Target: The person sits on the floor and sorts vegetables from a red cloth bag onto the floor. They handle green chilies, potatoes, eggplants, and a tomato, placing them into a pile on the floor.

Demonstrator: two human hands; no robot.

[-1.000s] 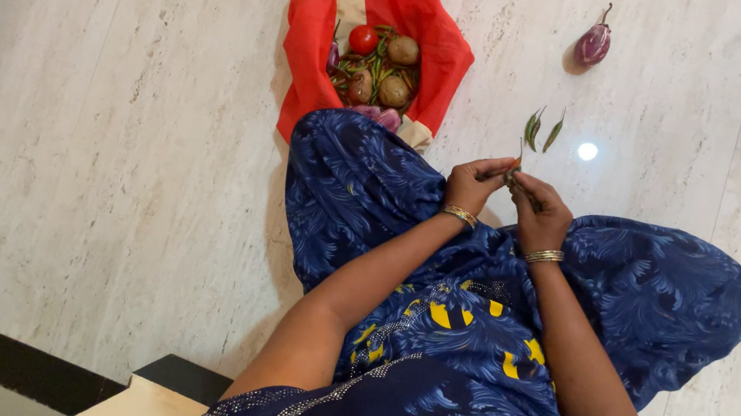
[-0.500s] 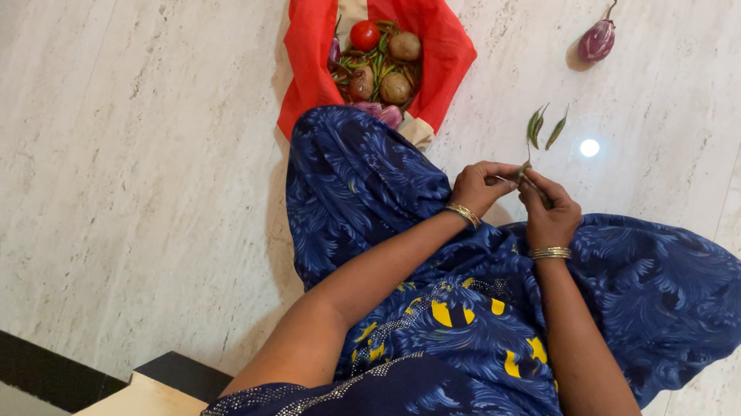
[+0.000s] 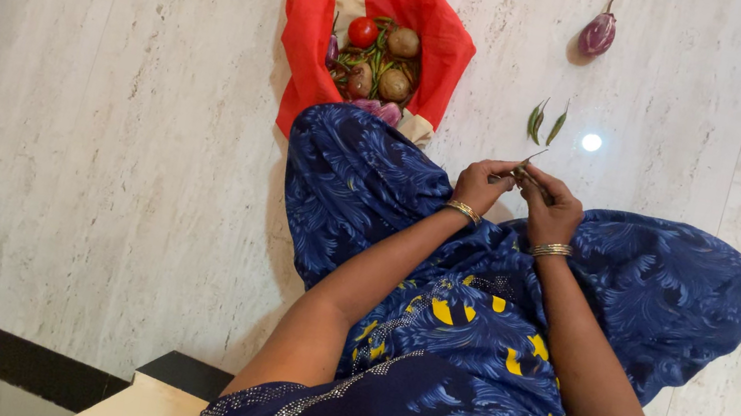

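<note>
1. Nearest the camera, the person sits on the pale stone floor (image 3: 98,140) in a blue patterned garment (image 3: 466,357), both forearms reaching forward over the lap.
2. The left hand (image 3: 485,180) and the right hand (image 3: 549,201) meet just past the knees, each wrist with a gold bangle. Both are curled nearly closed, fingertips pinched together on a thin green chilli (image 3: 529,163).
3. That chilli is held between the two hands, above the floor at the edge of the garment. Its long axis runs diagonally, the slim tip pointing up and to the right in the view, away from the person; the other end is hidden in the fingers.
4. Just beyond the hands, three loose green chillies (image 3: 544,123) lie on the floor, roughly parallel, pointing away.
5. To the left, a red cloth bag (image 3: 323,17) lies open, holding a tomato (image 3: 363,31), brown round vegetables and green chillies.
6. Farthest off, a small purple brinjal (image 3: 597,33) lies alone, stem pointing away.
</note>
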